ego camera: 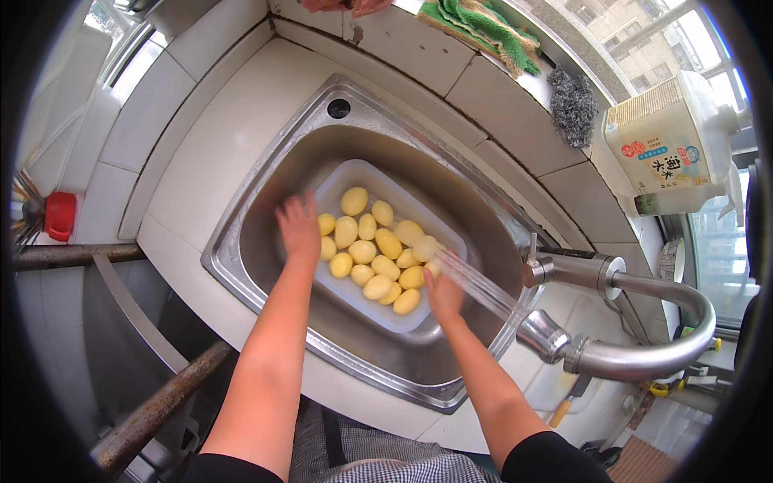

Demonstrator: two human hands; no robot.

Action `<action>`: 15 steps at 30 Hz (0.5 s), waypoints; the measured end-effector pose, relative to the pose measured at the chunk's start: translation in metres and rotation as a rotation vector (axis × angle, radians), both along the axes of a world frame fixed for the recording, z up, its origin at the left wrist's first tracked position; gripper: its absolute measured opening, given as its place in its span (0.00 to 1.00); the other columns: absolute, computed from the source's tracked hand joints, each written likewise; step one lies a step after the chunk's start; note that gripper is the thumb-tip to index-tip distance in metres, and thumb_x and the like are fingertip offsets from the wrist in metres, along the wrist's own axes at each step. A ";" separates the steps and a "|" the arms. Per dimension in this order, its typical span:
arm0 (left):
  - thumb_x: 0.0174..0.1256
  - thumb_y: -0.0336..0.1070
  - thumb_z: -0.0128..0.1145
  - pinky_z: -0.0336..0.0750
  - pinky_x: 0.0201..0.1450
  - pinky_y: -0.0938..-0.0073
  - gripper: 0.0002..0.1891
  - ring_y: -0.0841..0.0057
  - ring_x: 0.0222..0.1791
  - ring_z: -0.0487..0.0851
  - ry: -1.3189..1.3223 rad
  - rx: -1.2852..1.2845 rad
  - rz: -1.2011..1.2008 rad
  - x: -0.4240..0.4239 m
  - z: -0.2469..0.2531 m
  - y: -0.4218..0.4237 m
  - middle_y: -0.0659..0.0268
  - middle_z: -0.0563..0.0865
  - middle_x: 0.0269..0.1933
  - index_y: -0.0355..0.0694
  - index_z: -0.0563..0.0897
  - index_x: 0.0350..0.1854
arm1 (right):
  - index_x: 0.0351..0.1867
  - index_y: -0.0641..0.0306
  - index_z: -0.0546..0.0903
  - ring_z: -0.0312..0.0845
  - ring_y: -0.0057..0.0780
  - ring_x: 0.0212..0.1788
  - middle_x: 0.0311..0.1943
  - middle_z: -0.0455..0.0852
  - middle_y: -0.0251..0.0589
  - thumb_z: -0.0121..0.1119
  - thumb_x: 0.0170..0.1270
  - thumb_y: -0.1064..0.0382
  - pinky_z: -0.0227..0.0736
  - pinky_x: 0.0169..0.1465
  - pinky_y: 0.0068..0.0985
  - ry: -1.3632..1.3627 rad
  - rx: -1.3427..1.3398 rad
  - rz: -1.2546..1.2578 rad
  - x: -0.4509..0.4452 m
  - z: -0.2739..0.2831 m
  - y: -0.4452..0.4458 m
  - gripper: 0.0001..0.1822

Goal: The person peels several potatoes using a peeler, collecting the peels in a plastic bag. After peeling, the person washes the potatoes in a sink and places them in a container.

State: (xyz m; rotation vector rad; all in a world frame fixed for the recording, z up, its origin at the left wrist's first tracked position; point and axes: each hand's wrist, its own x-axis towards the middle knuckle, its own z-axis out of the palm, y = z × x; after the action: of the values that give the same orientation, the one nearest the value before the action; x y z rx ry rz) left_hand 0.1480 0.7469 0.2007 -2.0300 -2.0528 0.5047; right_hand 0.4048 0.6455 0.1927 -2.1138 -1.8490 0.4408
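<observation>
A translucent plastic tub [377, 320] sits in the stainless steel sink [374, 366], holding several pale yellow peeled potatoes [362, 252]. Water [477, 285] streams from the faucet's spray head [543, 335] onto the potatoes at the tub's right side. My left hand [300, 228], slightly blurred, is by the tub's left rim with its fingers apart. At the opposite side, my right hand [445, 293] is beside the rim and the rightmost potatoes, partly behind the falling water. Its fingers are mostly hidden, so I cannot tell whether it grips the tub or a potato.
The curved faucet pipe [658, 359] reaches over the right counter. A knife with a wooden handle [561, 412] lies beneath it by a white board. Along the window ledge are a green cloth [483, 30], a steel wool scourer [572, 107] and a large jug [664, 142].
</observation>
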 end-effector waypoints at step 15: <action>0.56 0.64 0.40 0.34 0.64 0.44 0.31 0.71 0.68 0.48 -0.589 -0.588 -0.383 0.055 0.025 0.000 0.61 0.56 0.66 0.52 0.67 0.59 | 0.49 0.51 0.73 0.66 0.38 0.54 0.44 0.75 0.44 0.50 0.54 0.53 0.46 0.62 0.40 0.057 0.177 0.387 -0.034 -0.033 0.021 0.20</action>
State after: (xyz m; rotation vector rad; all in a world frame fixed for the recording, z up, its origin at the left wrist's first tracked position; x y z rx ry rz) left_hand 0.2032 0.7464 0.2261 -3.1542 -1.8292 0.5195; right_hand 0.3712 0.6668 0.1598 -1.6157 -2.1787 0.3990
